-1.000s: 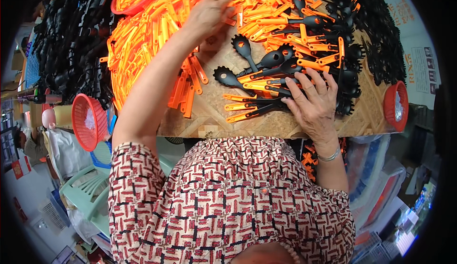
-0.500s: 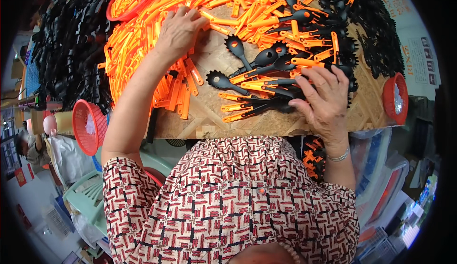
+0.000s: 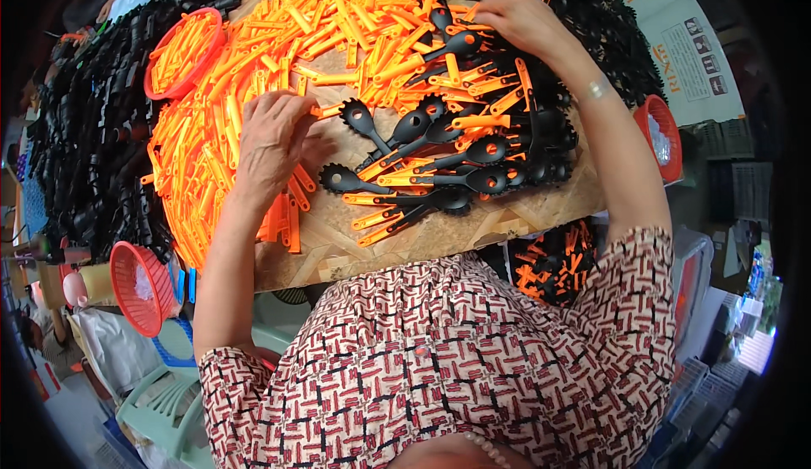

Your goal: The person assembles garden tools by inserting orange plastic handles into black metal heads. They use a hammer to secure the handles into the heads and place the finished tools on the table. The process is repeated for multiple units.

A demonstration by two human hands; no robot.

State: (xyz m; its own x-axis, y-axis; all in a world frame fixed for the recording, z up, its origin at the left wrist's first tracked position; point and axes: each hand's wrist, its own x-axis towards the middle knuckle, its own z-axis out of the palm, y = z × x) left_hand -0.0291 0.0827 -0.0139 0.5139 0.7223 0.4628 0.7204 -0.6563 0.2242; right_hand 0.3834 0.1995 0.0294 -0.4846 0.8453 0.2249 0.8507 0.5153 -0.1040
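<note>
My left hand is over the near edge of a large heap of orange plastic handles. Its fingers are pinched, and one orange handle sticks out from them towards a black pasta server. Farther off, my right hand has curled fingers beside the black heads and orange handles at the far right. What its fingertips hold, if anything, is hidden. Between the hands lie several black utensils with orange handles, among them a slotted spoon and another toothed pasta server.
Black plastic parts are piled at the left and far right. A red basket of handles stands in the heap. Red baskets hang at the left and right table edges. A box of orange-black pieces sits below the table edge.
My right hand has left the near utensils and reached far forward. My left hand has drawn back closer, with an orange handle now at its fingertips. The whole view has shifted.
</note>
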